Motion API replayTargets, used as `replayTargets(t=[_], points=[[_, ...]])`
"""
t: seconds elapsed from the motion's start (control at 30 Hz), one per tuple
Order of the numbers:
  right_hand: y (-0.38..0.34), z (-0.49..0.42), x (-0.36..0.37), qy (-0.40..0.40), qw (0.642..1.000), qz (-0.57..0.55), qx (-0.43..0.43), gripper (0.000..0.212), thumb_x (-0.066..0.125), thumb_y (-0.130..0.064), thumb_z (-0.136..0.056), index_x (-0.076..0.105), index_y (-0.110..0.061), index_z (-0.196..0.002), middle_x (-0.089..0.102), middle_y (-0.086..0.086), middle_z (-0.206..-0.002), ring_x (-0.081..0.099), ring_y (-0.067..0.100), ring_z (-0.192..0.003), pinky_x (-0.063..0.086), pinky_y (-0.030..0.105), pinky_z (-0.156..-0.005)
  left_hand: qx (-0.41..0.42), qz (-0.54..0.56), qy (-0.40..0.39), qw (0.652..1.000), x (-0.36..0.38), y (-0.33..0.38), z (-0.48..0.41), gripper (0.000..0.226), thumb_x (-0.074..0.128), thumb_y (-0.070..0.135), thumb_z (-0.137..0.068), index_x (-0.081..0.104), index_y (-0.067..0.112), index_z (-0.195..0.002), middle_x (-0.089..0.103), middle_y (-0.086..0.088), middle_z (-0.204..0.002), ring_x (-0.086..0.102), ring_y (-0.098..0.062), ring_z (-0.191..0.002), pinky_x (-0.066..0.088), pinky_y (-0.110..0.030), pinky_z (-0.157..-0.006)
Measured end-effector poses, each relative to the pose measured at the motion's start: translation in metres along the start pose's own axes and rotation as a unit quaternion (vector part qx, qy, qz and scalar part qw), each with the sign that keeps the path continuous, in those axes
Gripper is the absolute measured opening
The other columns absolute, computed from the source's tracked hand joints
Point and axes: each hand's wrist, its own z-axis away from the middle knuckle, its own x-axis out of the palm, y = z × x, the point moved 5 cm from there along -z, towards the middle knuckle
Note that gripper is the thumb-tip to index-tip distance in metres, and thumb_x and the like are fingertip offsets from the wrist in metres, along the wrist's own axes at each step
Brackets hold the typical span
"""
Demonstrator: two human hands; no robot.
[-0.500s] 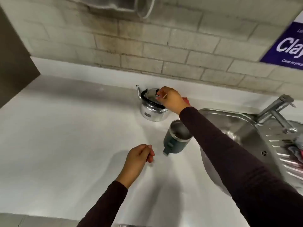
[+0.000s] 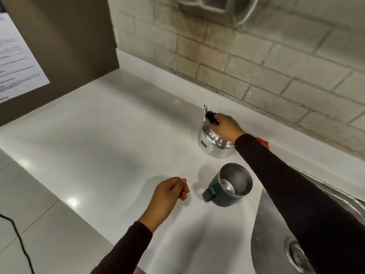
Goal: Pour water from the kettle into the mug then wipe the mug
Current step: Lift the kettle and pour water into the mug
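A small shiny steel kettle [image 2: 212, 143] with a black handle stands on the white counter [image 2: 110, 147] near the tiled wall. My right hand [image 2: 227, 125] is closed over its black handle at the top. A dark green mug [image 2: 227, 194] with a steel inside stands upright in front of the kettle, its handle pointing left. My left hand [image 2: 169, 194] hovers just left of the mug, fingers loosely curled, holding nothing. A bit of red cloth [image 2: 263, 143] shows behind my right forearm.
A steel sink [image 2: 268, 234] with its drain [image 2: 298, 254] lies at the right, close to the mug. A brown panel [image 2: 65, 46] with a printed sheet stands at the left. The counter's front edge runs diagonally at lower left, with a black cable [image 2: 17, 238] below.
The view has swung left and down. My right hand has shifted from the kettle's lid knob to a full grip on the handle. My left hand stays beside the mug.
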Motion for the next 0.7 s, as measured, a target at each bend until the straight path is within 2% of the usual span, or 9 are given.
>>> replayTargets(t=[0.07, 0.17, 0.27, 0.37, 0.47, 0.5, 0.57, 0.63, 0.7], points=[[0.008, -0.007, -0.023, 0.051, 0.997, -0.055, 0.027, 0.028, 0.055, -0.03, -0.088, 0.052, -0.009, -0.07, 0.05, 0.003, -0.063, 0.048, 0.02, -0.061, 0.035, 0.027, -0.053, 0.005, -0.009, 0.006, 1.0, 0.0, 0.0, 0.003, 0.041, 0.046, 0.02, -0.094, 0.062, 0.016, -0.057, 0.059, 0.006, -0.05, 0.055, -0.001, -0.051, 0.043, -0.008, -0.056], [0.022, -0.005, -0.051, 0.1, 0.986, -0.124, 0.05, 0.037, 0.063, -0.029, -0.085, 0.055, -0.002, -0.061, 0.044, 0.003, -0.052, 0.045, 0.019, -0.055, 0.032, 0.02, -0.045, 0.012, -0.026, 0.001, 1.0, 0.002, 0.001, 0.004, 0.041, 0.046, 0.02, -0.095, 0.063, 0.017, -0.057, 0.06, 0.006, -0.05, 0.055, -0.002, -0.051, 0.044, -0.008, -0.056], [0.026, 0.012, -0.071, 0.156, 0.966, -0.197, 0.059, 0.03, 0.069, -0.026, -0.081, 0.062, -0.002, -0.063, 0.051, 0.002, -0.051, 0.05, 0.012, -0.048, 0.038, 0.02, -0.048, 0.025, -0.024, -0.006, 0.999, 0.003, 0.006, -0.004, 0.042, 0.047, 0.019, -0.094, 0.062, 0.019, -0.055, 0.06, 0.006, -0.047, 0.054, -0.002, -0.05, 0.043, -0.008, -0.055], [0.021, 0.044, -0.117, 0.25, 0.938, -0.237, 0.05, 0.027, 0.072, -0.024, -0.077, 0.071, 0.003, -0.075, 0.057, -0.003, -0.051, 0.052, -0.006, -0.038, 0.039, 0.006, -0.043, 0.045, -0.024, -0.041, 0.998, 0.015, 0.01, -0.01, 0.041, 0.047, 0.018, -0.094, 0.061, 0.016, -0.055, 0.058, 0.005, -0.049, 0.053, -0.003, -0.051, 0.043, -0.007, -0.055], [0.014, 0.088, -0.172, 0.304, 0.925, -0.227, 0.038, 0.014, 0.076, -0.023, -0.074, 0.074, -0.01, -0.074, 0.063, -0.013, -0.057, 0.056, -0.01, -0.042, 0.041, 0.002, -0.045, 0.061, -0.042, -0.079, 0.994, 0.027, 0.012, -0.016, 0.037, 0.047, 0.016, -0.093, 0.061, 0.017, -0.058, 0.061, 0.008, -0.054, 0.055, -0.001, -0.055, 0.045, -0.009, -0.059], [0.011, 0.104, -0.187, 0.313, 0.921, -0.228, 0.034, 0.007, 0.078, -0.023, -0.072, 0.073, -0.017, -0.072, 0.064, -0.017, -0.057, 0.058, -0.009, -0.043, 0.043, 0.002, -0.047, 0.06, -0.041, -0.087, 0.994, 0.032, 0.012, -0.019, 0.033, 0.048, 0.015, -0.092, 0.062, 0.018, -0.062, 0.063, 0.009, -0.057, 0.057, 0.0, -0.058, 0.046, -0.011, -0.061], [0.006, 0.136, -0.21, 0.331, 0.917, -0.219, 0.03, 0.012, 0.081, -0.021, -0.069, 0.071, -0.024, -0.076, 0.062, -0.016, -0.05, 0.056, 0.0, -0.043, 0.045, 0.009, -0.049, 0.055, -0.034, -0.098, 0.993, 0.04, 0.01, -0.025, 0.024, 0.05, 0.013, -0.091, 0.063, 0.022, -0.073, 0.067, 0.009, -0.07, 0.062, -0.001, -0.069, 0.047, -0.016, -0.068], [0.006, 0.167, -0.225, 0.343, 0.916, -0.204, 0.042, 0.019, 0.082, -0.019, -0.068, 0.069, -0.021, -0.081, 0.059, 0.003, -0.05, 0.05, 0.015, -0.048, 0.042, 0.02, -0.054, 0.057, -0.034, -0.117, 0.991, 0.05, 0.009, -0.03, 0.018, 0.052, 0.015, -0.091, 0.061, 0.027, -0.082, 0.066, 0.01, -0.084, 0.062, 0.0, -0.081, 0.045, -0.018, -0.073], [0.004, 0.192, -0.23, 0.334, 0.92, -0.199, 0.051, 0.02, 0.082, -0.016, -0.068, 0.067, -0.02, -0.08, 0.055, 0.014, -0.053, 0.046, 0.02, -0.05, 0.037, 0.024, -0.056, 0.063, -0.048, -0.13, 0.988, 0.056, 0.005, -0.034, 0.013, 0.054, 0.019, -0.091, 0.058, 0.03, -0.086, 0.063, 0.012, -0.091, 0.058, 0.01, -0.082, 0.042, -0.009, -0.07]])
